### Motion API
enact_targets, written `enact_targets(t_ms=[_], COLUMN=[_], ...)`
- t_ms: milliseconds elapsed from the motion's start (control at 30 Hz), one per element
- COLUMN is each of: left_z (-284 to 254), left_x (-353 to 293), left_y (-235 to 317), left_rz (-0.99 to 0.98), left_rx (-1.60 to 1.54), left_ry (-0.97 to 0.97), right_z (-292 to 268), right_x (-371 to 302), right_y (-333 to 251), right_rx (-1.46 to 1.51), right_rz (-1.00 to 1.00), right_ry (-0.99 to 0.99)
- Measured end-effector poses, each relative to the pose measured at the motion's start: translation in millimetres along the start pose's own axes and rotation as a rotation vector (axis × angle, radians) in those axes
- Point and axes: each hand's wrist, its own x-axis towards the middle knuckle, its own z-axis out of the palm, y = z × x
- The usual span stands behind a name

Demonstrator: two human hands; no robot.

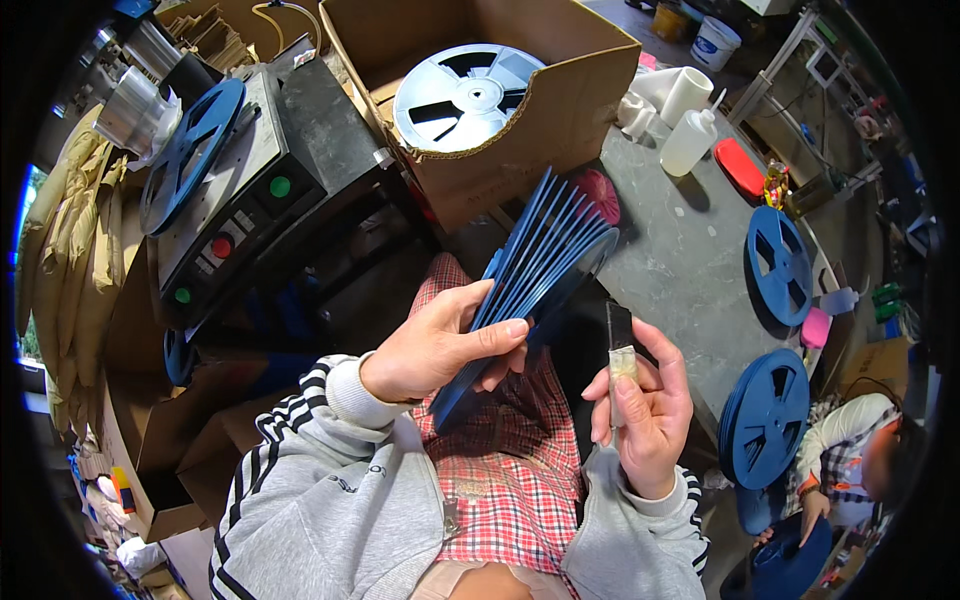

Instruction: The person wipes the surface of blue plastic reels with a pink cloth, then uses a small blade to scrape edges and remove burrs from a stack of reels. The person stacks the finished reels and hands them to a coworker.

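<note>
Between thumb and fingers of the left hand [443, 343], pinched blue discs [543, 262] fan upward; the right hand [648, 415] pinches a black-tipped tool [621, 355] by its handle.

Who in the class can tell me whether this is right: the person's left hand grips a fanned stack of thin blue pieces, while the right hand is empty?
Not quite: the right hand is not empty. The head view shows it holding a small dark-ended tool with a pale handle. The left hand does grip the fanned stack of thin blue pieces.
</note>
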Motion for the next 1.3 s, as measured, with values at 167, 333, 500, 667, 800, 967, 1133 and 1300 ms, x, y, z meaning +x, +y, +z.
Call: enact_targets(t_ms=[167, 333, 500, 667, 800, 967, 1133, 1300], left_z=[-3, -3, -5, -7, -7, -6, -6, -6], left_x=[-7, -12, -14, -15, -16, -15, -14, -14], left_y=[-2, -10, -12, -14, -14, -15, -14, -14], left_rz=[-0.045, -0.079, -0.080, -0.078, -0.093, -0.104, -0.108, -0.111], left_rx=[-0.018, -0.085, -0.094, -0.114, -0.134, -0.164, -0.149, -0.150], left_ry=[-0.105, -0.104, -0.117, -0.121, -0.114, -0.113, -0.109, -0.122], right_z=[8, 15, 16, 17, 14, 13, 15, 15], right_x=[-3, -4, -4, -2, 0, 0, 3, 4], right_y=[5, 8, 8, 18, 16, 20, 23, 26], right_rx=[-0.121, -0.119, -0.286, -0.374, -0.452, -0.448, -0.448, -0.441], right_rz=[-0.026, -0.005, -0.027, -0.117, -0.134, -0.180, -0.248, -0.243], right_ry=[-0.011, 0.005, -0.094, -0.083, -0.143, -0.153, -0.165, -0.158])
